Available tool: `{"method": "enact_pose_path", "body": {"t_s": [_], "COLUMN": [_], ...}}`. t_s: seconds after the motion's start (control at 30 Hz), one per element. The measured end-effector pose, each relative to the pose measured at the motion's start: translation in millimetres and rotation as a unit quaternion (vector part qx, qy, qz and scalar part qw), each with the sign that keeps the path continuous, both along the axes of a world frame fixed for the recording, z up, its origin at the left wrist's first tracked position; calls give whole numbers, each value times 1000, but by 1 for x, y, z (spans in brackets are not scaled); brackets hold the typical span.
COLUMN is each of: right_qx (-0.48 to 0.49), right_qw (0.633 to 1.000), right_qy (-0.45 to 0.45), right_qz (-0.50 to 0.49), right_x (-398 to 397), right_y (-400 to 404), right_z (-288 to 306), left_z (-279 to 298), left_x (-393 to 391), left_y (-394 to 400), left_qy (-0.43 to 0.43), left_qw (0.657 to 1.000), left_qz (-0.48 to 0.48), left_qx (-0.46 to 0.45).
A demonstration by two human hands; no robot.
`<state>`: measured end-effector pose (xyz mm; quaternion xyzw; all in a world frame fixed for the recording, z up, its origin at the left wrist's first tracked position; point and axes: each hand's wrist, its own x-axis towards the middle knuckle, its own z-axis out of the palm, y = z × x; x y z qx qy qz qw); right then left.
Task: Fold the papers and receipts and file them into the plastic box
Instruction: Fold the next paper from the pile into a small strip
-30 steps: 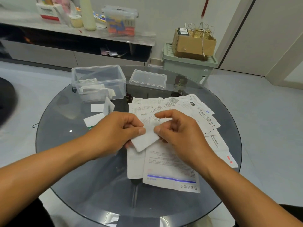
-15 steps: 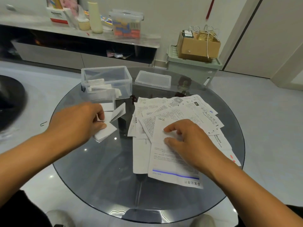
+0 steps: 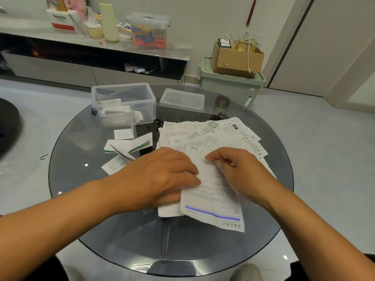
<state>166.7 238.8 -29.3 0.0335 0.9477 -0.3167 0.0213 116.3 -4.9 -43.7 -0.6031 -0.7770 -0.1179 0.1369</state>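
Observation:
A spread pile of printed receipts (image 3: 227, 132) covers the right half of the round glass table (image 3: 105, 209). On top lies a long sheet with a blue stripe (image 3: 213, 201). My left hand (image 3: 160, 179) pinches that sheet's left edge between thumb and fingers. My right hand (image 3: 241, 171) sits on its right side, fingers curled onto the paper. The clear plastic box (image 3: 151, 102) stands open at the back left with several folded papers inside. Folded papers (image 3: 129, 146) and a small folded receipt (image 3: 113, 165) lie in front of it.
The box's clear lid (image 3: 182, 100) lies behind the pile. Off the table stand a green storage bin (image 3: 231, 86) with a cardboard box (image 3: 233, 57) on it, and a low cabinet (image 3: 60, 67) with bottles and containers.
My left hand set the folded receipt down on the left of the table and came back to the pile. It now holds the striped sheet's left edge, and my right hand's fingers have curled.

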Motion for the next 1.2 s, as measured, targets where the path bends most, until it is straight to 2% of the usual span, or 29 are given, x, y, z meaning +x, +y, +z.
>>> {"method": "enact_pose_path", "body": {"t_s": [0.07,0.17,0.3,0.4,0.5,0.57,0.63,0.73,0.87,1.03,1.1,1.2], "right_qx": [-25,-146,-253,-279,-178,-90,-18,18,53,79,83,8], "right_qw": [1000,988,960,953,979,992,997,998,998,988,988,997], "right_qy": [-12,-39,-115,-119,-85,-60,-41,-26,-37,-116,-117,-72], "right_qz": [6,-9,-26,-19,-57,-73,-68,-58,-18,64,64,0], "right_x": [-1,1,8,11,10,11,12,11,10,13,13,8], "right_y": [4,10,23,24,21,15,10,11,11,14,15,18], "right_z": [2,12,26,29,19,11,6,1,0,13,15,11], "left_z": [-6,-10,-13,-16,-11,-10,-8,-8,-8,-5,-4,-3], "left_x": [1,5,10,9,10,11,10,7,2,-5,-5,-4], "left_y": [6,11,16,21,25,27,26,22,18,19,21,22], "left_qy": [-26,-132,-305,-344,-352,-320,-261,-101,-28,-21,-79,-236], "left_qw": [999,984,914,888,881,890,913,965,983,991,987,946], "left_qz": [14,106,229,275,295,309,304,240,177,122,141,220], "left_qx": [16,57,136,133,112,100,85,24,-46,-54,-19,42]}}
